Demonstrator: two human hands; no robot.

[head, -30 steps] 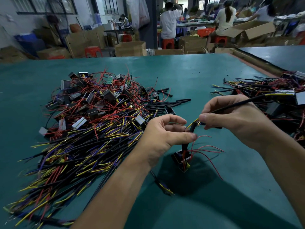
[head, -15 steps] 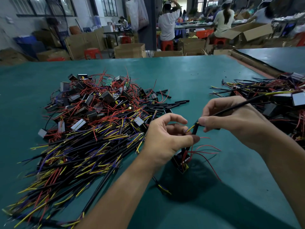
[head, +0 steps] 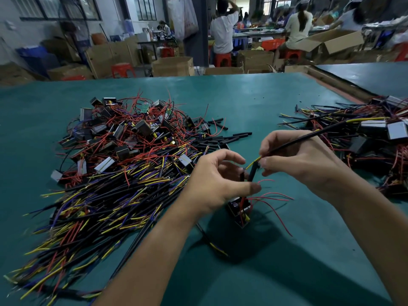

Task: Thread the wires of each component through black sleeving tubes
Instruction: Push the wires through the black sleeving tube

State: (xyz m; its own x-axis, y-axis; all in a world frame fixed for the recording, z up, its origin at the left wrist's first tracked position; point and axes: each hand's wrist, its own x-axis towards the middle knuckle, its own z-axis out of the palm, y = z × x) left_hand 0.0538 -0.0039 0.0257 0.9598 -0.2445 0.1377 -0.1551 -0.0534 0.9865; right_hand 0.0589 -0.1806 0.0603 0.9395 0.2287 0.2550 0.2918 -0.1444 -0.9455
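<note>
Though sharp at the centre, blurs badly toward the near-left edge, where the ends of the big wire pile [head: 123,162] smear into yellow, purple and black streaks. Cannot separate single components inside that pile, nor inside the second pile [head: 364,133] at the right, cut off by the frame edge. Cannot see the fingertips of the left grip [head: 216,180] behind its own knuckles and thumb. Cannot tell whether one tube or two side by side sit in that pinch. Hides part of the component [head: 239,212] under the left thumb, so cannot tell whether resting on the table [head: 242,102] or hanging just above. Loses most of another sleeved lead [head: 212,244] beneath the left forearm.

Pinches, with the left grip, a short black sleeving tube [head: 252,173], nearly upright, directly above the component, with loose red wires [head: 271,195] fanning out to the right. Pinches, with the right grip [head: 302,164], thumb and curled fingers closed on a long black-sleeved wire [head: 309,138] running up and right toward the second pile. Shows a bare yellow wire tip [head: 254,163] poking down-left from the right grip, at or touching the short tube's upper mouth, between the two grips. Finds loose short tubes [head: 220,140] lying on the table beyond both grips, beside the big pile.
</note>
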